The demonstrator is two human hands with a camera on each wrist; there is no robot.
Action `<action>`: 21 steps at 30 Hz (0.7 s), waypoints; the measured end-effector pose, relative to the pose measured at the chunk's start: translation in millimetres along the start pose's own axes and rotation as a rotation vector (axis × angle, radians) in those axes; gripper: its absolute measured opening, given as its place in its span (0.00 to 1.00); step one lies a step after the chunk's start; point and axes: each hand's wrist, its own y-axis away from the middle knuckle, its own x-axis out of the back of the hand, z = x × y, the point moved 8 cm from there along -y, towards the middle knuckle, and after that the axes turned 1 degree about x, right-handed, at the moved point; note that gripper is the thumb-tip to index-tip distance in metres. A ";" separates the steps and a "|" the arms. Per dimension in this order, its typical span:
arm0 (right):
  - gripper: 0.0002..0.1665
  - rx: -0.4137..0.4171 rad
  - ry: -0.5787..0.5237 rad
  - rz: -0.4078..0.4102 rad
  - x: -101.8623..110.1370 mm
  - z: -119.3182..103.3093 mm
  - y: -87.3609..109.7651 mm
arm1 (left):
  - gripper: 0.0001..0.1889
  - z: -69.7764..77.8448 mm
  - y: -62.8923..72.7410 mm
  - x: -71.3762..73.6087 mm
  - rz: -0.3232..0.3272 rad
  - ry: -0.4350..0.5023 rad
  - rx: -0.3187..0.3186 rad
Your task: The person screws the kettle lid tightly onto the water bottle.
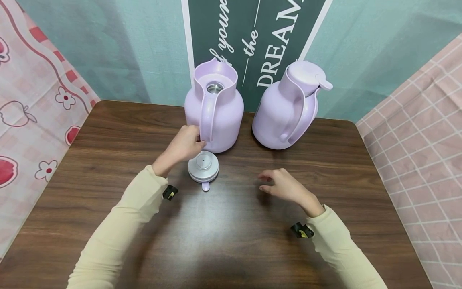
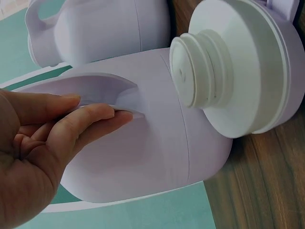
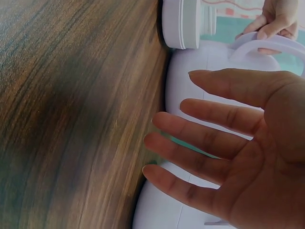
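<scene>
Head view: left hand [image 1: 184, 143] pinches the handle [image 1: 207, 120] of the lidless lilac jug [image 1: 230, 116], upturned lid [image 1: 203, 165] just beside that hand, closed jug [image 1: 275, 118] beyond the right hand [image 1: 283, 184]; left wrist view: thumb [image 2: 59, 101] and fingertips [image 2: 123, 117] meet the handle's edge; right wrist view: right hand's fingers [image 3: 195, 132] extended, spread apart.

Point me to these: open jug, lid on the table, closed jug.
Open jug [image 1: 225, 114]: head view, on the side of its body.
Lid [image 1: 203, 163]: head view, on its raised centre.
Closed jug [image 1: 275, 114]: head view, on the side of its body.
</scene>
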 end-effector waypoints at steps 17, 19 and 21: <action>0.16 -0.021 0.019 0.053 9.8 6.4 -1.4 | 0.08 19.3 2.2 -14.0 -0.052 0.006 -0.036; 0.15 -0.019 0.023 0.062 11.6 7.1 -1.3 | 0.08 20.9 2.6 -14.9 -0.051 0.007 -0.041; 0.15 -0.020 0.027 0.069 13.2 7.5 -1.0 | 0.08 22.5 2.8 -16.0 -0.050 0.009 -0.047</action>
